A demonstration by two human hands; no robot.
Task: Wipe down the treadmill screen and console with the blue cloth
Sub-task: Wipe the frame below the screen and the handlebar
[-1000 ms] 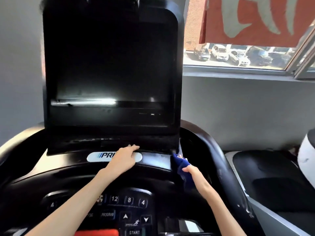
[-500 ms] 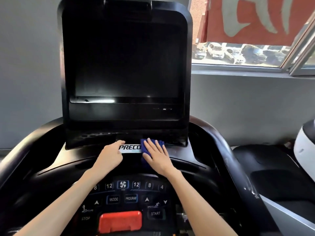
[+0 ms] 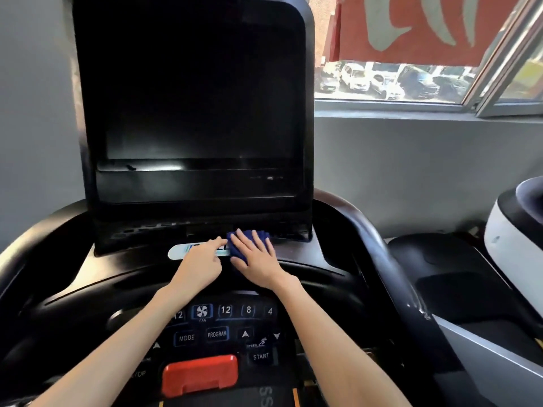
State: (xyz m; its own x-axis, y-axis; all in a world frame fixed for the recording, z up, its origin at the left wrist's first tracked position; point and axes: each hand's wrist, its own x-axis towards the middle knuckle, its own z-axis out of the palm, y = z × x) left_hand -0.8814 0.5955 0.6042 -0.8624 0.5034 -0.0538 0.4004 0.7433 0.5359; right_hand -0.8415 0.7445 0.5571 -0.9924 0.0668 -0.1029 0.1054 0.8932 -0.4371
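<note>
The treadmill's dark screen (image 3: 194,92) stands upright in its black frame ahead of me. Below it the glossy black console (image 3: 305,257) carries a white logo badge (image 3: 179,251). The blue cloth (image 3: 236,250) lies on the console at the badge's right end, under my right hand (image 3: 258,261), which presses it flat with straight fingers. My left hand (image 3: 199,264) rests just left of the cloth, its index finger stretched out onto the badge and the other fingers curled. Most of the cloth is hidden by my right hand.
Below my wrists the button panel (image 3: 223,327) shows fan, number, mode, program and start keys, with a red stop button (image 3: 199,374) at the bottom. A second machine (image 3: 505,239) stands to the right. A window (image 3: 411,54) with parked cars lies beyond.
One second ago my right hand held the cloth at the console's right side; it moved left to the badge and flattened on the cloth. My left hand's index finger now reaches toward the cloth.
</note>
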